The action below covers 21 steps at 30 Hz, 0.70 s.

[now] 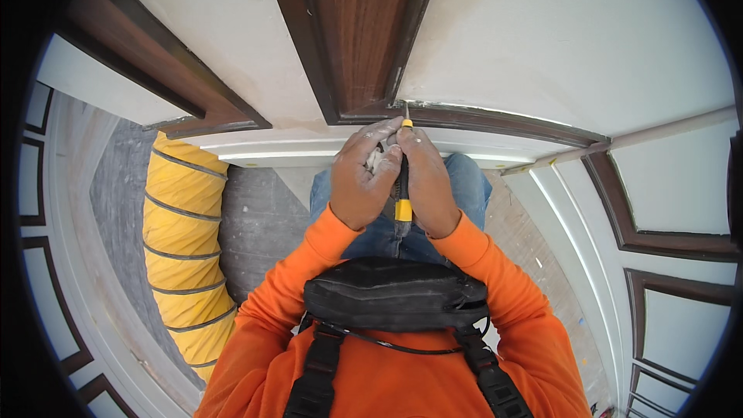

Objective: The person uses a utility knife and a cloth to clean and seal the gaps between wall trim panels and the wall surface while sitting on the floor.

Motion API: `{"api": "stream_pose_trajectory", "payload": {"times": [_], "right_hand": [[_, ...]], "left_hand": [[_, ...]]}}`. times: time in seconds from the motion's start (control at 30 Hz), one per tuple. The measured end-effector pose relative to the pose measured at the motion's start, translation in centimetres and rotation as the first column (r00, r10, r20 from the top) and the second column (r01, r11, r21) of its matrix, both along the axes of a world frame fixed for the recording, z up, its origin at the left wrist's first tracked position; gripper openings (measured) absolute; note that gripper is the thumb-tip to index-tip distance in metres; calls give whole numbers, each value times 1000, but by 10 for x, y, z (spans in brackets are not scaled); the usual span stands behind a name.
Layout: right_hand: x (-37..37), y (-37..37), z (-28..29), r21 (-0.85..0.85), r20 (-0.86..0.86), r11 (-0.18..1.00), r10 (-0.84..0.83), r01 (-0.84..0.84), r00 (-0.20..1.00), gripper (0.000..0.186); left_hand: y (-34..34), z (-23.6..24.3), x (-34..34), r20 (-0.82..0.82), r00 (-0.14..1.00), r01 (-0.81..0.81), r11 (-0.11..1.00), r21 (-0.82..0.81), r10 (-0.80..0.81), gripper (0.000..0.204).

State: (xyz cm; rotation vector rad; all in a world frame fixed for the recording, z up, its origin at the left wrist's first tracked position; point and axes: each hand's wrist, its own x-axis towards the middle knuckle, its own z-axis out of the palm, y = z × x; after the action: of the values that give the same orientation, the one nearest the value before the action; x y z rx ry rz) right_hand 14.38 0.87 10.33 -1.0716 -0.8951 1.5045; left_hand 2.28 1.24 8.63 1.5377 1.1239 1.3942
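Note:
My right hand [424, 182], dusted white, is closed on a yellow-and-black hand tool [402, 210] with a slim metal tip pointing up at the lower edge of a dark brown molding [487, 116] on the paneled wall. My left hand [357, 174], also smeared white, is closed beside it around a crumpled whitish wad [374, 159], possibly cloth or putty. Both hands are close together in front of the wood-grain panel [360, 31]. Along that molding's inner edge runs a patchy whitish line; whether the tip touches it, I cannot tell.
A yellow ribbed duct [182, 240] lies at my left on a dusty grey floor [251, 232]. White panels with brown frames [669, 186] curve along the right. A white ledge [275, 143] runs below the molding. A black pouch [395, 290] hangs on my chest above my jeans.

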Motion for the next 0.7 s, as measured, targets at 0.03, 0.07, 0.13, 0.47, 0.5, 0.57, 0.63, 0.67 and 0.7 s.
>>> {"api": "stream_pose_trajectory", "payload": {"times": [0.03, 0.07, 0.13, 0.47, 0.5, 0.57, 0.63, 0.67, 0.7], "right_hand": [[-2, 2, -2, 18, 12, 1000, 7, -7, 1000, 24], [-2, 1, 0, -7, -3, 1000, -13, 13, 1000, 25], [-3, -4, 9, -61, -30, 997, -55, 53, 998, 25], [2, -5, 4, -9, -5, 1000, -7, 7, 1000, 27], [-1, -3, 4, 0, 3, 1000, 4, -4, 1000, 27], [-2, -2, 1, 45, 49, 999, -17, 15, 999, 27], [3, -3, -5, 116, 130, 991, -88, 72, 988, 27], [6, -4, -4, 73, 72, 991, -114, 109, 991, 27], [10, -6, 2, 27, 15, 990, -141, 141, 990, 27]], "left_hand": [[0, 0, -1, 1, 1000, -4, 1000, -4, 4, 36], [0, 0, -2, 2, 1000, -7, 1000, -8, 7, 36], [0, 2, 0, 11, 1000, 25, 1000, -15, -24, 37], [1, 3, 0, -10, 1000, 7, 1000, 14, -7, 36], [1, 1, -2, -7, 1000, -1, 1000, 4, 1, 36], [1, -2, 0, -14, 1000, 3, 1000, -3, -3, 37], [1, -2, 5, -46, 998, 36, 999, 17, -35, 36], [2, 0, 9, -80, 995, 67, 997, 42, -63, 35], [4, 1, 13, -113, 990, 95, 993, 65, -88, 35]]}}
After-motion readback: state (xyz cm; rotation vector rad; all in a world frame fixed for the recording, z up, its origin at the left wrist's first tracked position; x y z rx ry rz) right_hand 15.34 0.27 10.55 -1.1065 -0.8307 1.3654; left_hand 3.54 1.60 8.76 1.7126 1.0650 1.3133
